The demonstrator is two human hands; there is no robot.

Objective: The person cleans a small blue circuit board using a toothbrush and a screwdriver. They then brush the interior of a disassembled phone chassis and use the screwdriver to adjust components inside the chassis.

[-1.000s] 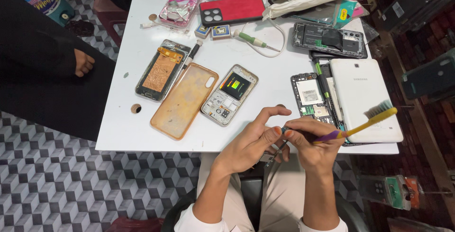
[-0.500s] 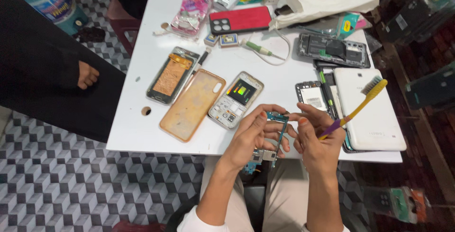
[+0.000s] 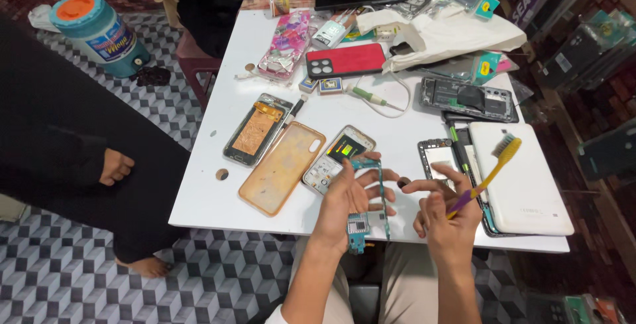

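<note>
Left hand (image 3: 348, 198) is up over the near table edge, fingers loosely curled round a narrow green L-shaped phone circuit board (image 3: 371, 205). Board is pinched along its long edge, wide end hanging down past the table lip. I read that as keeping fingers off the component faces and giving the brush room to reach them.

Right hand (image 3: 447, 221) is closed round the purple grip of a yellow-and-purple toothbrush (image 3: 487, 175), bristles pointing up and away over the white tablet back (image 3: 520, 178). Index finger sticks out toward the board, not touching it. So the brush is parked in the fist, not applied.

Board sits between the two hands, just in front of my lap, clear of the table clutter.

On the white table (image 3: 212, 198):
- translucent orange phone case (image 3: 281, 168), flat, near the left hand
- opened phone with exposed internals (image 3: 338, 158) beside it, face up so its insides stay reachable
- red phone with its camera cluster showing (image 3: 344, 60) further back
- dark stripped phone frame (image 3: 469, 99) at the right rear

Another person's bare foot (image 3: 114, 167) is on the tiled floor at the left, well apart.
</note>
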